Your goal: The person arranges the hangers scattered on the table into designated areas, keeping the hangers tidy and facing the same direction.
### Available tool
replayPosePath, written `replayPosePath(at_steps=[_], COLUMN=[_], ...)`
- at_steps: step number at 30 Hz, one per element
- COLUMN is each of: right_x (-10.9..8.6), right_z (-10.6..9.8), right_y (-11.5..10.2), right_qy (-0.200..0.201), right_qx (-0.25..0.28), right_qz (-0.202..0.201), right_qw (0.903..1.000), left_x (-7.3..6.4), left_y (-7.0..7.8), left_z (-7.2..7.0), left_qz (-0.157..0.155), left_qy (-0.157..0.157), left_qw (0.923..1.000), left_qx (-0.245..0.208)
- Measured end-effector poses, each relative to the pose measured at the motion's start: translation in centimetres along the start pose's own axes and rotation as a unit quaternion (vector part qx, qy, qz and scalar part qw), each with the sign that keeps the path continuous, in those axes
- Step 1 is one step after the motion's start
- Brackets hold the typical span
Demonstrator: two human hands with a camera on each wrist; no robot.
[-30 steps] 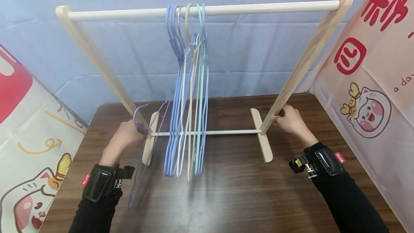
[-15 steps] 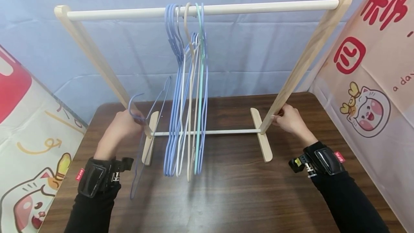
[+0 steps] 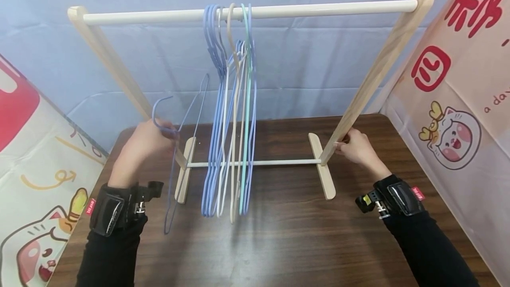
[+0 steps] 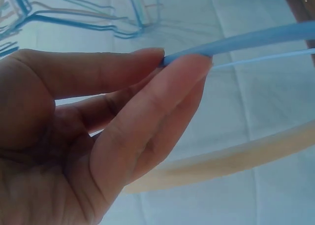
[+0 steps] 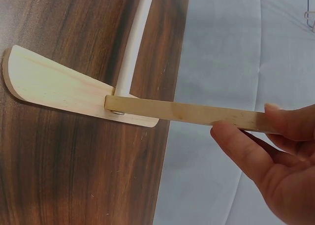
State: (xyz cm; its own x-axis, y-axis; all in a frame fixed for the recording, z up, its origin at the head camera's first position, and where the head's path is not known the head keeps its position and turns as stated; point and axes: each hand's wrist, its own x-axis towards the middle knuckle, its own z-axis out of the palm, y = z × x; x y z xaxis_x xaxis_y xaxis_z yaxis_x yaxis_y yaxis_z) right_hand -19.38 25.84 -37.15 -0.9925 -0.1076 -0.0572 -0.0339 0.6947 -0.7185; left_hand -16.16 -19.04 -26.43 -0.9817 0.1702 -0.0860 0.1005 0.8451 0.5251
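Between thumb and fingertips my left hand [image 3: 145, 143] pinches a blue clothes hanger [image 4: 266, 36]. Its hook curves up above the hand, and its body hangs tilted in front of the rack's left post [image 3: 111, 63]. My right hand [image 3: 358, 147] holds the wooden right post [image 3: 376, 74] low down, thumb and fingers on opposite sides, as the right wrist view also shows. Along the white top rail [image 3: 318, 10], several hangers cluster left of centre: blue, white, beige and a mint green hanger [image 3: 247, 101].
Wooden feet [image 3: 327, 183] support the rack on a dark brown table [image 3: 279, 242]. A thin white lower bar [image 3: 287, 162] joins the posts. Pale blue cloth [image 3: 303, 65] hangs behind, with printed cloths at both sides.
My left hand has risen and shifted left with the blue clothes hanger, whose hook and body moved up along with it. My right hand stays on the right post.
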Motion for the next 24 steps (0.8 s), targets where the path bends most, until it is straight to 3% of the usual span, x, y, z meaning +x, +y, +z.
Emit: replayPosePath(at_steps=[13, 24], right_x=[-0.2, -0.1], right_z=[0.0, 0.0], right_y=[-0.3, -0.1], right_qy=[-0.004, -0.001], right_qx=[0.003, -0.004], right_qz=[0.002, 0.002], right_qw=[1.0000, 1.0000], left_x=[0.4, 0.0], left_y=[2.9, 4.5], left_z=[-2.1, -3.5], left_qz=[0.019, 0.020], left_qy=[0.022, 0.029], left_qw=[0.9993, 0.9993], left_qx=[0.025, 0.015])
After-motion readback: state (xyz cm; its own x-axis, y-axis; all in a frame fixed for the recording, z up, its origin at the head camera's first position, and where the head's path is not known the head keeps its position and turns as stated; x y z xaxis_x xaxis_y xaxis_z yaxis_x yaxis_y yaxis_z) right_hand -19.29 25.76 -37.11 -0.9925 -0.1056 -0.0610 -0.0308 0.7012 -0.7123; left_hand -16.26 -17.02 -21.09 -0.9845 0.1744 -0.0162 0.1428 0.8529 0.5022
